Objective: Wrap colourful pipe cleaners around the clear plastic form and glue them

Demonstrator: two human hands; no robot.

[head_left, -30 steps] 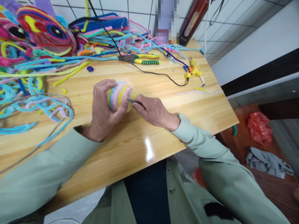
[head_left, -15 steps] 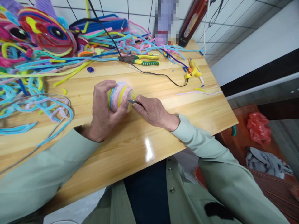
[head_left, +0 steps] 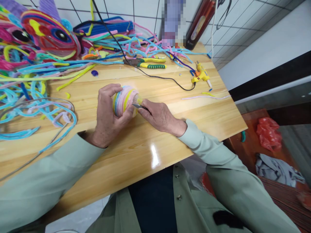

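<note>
Almost nothing moved, striped piece (head_left: 123, 101) clasped in left hand (head_left: 106, 113), right hand (head_left: 159, 116) pinching dark blade (head_left: 137, 105)

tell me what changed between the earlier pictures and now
Nothing visibly changed: nothing was taken hold of or let go. The left hand still holds the striped object, the right hand the small blade; the pliers and glue gun stayed put.

The left hand (head_left: 108, 113) covers part of the striped ball (head_left: 125, 98). Beside the ball, the right hand (head_left: 157, 115) hides most of a sharp tool (head_left: 137, 106). Past the ball, a purple thing (head_left: 171, 19) has blurry squares. Far left past it, the top edge cuts 2 purple ears (head_left: 50, 10).
</note>
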